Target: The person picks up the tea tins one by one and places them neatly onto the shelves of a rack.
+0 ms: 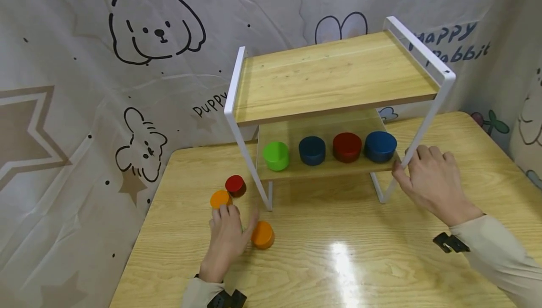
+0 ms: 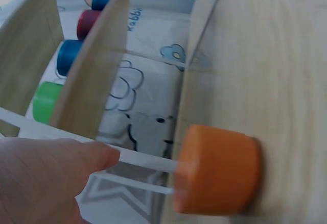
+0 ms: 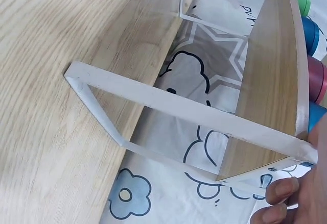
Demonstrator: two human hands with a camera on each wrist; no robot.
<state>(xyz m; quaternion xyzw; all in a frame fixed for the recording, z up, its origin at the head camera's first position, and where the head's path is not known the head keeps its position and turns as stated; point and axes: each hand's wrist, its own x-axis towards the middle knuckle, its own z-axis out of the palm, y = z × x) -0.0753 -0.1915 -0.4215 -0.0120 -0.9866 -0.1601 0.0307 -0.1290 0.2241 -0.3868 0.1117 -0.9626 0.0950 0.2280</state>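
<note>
A two-tier wooden shelf (image 1: pixel 330 80) with white metal side frames stands on the table. My right hand (image 1: pixel 436 183) grips its right front leg, thumb in front; curled fingers (image 3: pixel 278 196) show in the right wrist view. On the lower board sit a green round block (image 1: pixel 276 156), a blue one (image 1: pixel 312 150), a red one (image 1: pixel 347 147) and another blue one (image 1: pixel 380 146). Left of the shelf, my left hand (image 1: pixel 226 240) hovers low with its thumb spread. An orange block (image 1: pixel 220 199) is at its fingertips, another orange block (image 1: pixel 263 235) beside its thumb. A green sliver shows beneath the hand, mostly hidden.
A small red round block (image 1: pixel 235 185) lies near the shelf's left front leg (image 1: pixel 264 195). The wooden table (image 1: pixel 322 261) reaches to a patterned cloth (image 1: pixel 178 82) at the back and left.
</note>
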